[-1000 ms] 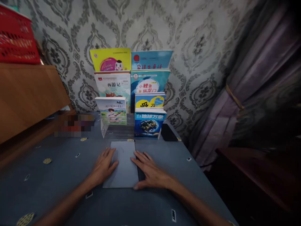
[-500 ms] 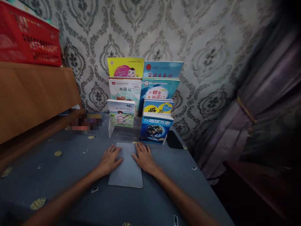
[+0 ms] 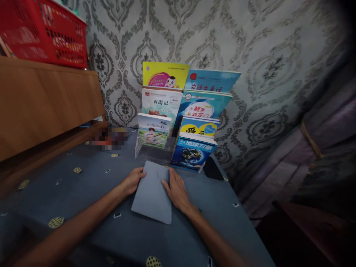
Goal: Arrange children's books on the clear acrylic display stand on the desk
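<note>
A thin grey-blue notebook point(image 3: 152, 196) lies between my hands, its far end seemingly tipped up a little off the cloth. My left hand point(image 3: 135, 180) pinches its upper left edge, with the fingers partly hidden. Along the upper right edge, my right hand point(image 3: 176, 187) holds it with the thumb on the cover and the fingers at the side. Just beyond stands a clear tiered book stand point(image 3: 155, 153). On its front left is a white book with a figure in a meadow point(image 3: 154, 132); at the front right is a blue book with a globe point(image 3: 191, 154).
More books, including a yellow one point(image 3: 165, 70), stand on the rear tiers against the patterned wall. A black flat object point(image 3: 213, 170) lies right of the stand. A red basket point(image 3: 66, 40) tops the wooden cabinet point(image 3: 52, 100) at left. Curtains hang at right.
My hands have gone from lying flat on the notebook to gripping its two side edges. Its far end has risen slightly and it has turned a little. The view has shifted left.
</note>
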A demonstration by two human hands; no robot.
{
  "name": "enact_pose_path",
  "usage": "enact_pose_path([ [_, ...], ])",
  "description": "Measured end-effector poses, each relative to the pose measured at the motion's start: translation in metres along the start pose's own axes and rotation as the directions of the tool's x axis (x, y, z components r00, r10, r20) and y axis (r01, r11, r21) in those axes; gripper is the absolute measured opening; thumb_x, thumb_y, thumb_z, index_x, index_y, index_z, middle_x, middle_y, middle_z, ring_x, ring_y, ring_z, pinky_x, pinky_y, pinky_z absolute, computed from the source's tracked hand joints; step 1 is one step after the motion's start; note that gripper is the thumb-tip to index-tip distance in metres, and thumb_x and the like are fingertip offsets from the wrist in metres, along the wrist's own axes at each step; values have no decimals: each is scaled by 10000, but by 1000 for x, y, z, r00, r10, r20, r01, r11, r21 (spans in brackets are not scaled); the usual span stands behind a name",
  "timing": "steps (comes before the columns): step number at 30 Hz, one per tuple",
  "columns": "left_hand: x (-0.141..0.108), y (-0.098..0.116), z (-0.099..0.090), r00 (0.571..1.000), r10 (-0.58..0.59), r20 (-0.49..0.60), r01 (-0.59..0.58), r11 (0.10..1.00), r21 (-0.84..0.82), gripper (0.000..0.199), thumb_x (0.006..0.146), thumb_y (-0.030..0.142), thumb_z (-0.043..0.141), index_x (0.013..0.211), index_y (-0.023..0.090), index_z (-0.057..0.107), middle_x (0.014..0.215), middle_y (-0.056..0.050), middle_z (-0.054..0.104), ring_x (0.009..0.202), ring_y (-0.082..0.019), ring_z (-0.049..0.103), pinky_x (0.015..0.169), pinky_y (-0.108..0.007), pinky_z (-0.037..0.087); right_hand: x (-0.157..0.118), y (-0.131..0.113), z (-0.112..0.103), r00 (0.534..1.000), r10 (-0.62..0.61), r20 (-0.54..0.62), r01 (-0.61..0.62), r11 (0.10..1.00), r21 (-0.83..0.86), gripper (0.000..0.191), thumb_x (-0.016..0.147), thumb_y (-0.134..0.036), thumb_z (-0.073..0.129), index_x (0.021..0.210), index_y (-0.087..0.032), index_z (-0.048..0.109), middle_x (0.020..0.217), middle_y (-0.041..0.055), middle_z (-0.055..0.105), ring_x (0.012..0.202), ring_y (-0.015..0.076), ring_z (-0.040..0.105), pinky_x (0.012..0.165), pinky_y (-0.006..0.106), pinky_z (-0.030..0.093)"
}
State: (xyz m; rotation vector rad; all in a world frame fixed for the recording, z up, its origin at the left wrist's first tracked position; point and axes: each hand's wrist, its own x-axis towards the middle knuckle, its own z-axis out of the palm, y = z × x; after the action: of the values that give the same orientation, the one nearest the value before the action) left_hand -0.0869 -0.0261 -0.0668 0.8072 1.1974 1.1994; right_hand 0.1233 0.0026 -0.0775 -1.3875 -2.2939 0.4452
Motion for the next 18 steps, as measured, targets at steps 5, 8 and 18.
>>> enact_pose_path([
  [5,5,7,-8,995,43,-93,-55,990,-129,261,767,303,763,969,149,700,866,-74,767,710,-175,711,702,-275,564,5,12,4,992,40,-122,21,885,465,637,896,-563,501,1374,-142,523,1264,180,670,1170,341,628,996,517,489],
  [8,8,9,-12,983,73,-168,-103,980,-172,298,761,379,785,949,161,710,871,-64,774,743,-190,720,732,-294,567,10,8,1,999,-35,-26,44,732,680,453,860,-598,550,979,-180,678,813,63,700,736,228,662,669,359,561],
  [18,15,53,3,847,441,-298,-452,891,35,673,670,792,657,842,146,735,879,-83,770,878,-259,688,796,-340,521,35,-31,-34,999,-47,-20,41,494,868,345,786,-548,651,781,-210,581,670,-40,510,544,115,507,484,264,557],
])
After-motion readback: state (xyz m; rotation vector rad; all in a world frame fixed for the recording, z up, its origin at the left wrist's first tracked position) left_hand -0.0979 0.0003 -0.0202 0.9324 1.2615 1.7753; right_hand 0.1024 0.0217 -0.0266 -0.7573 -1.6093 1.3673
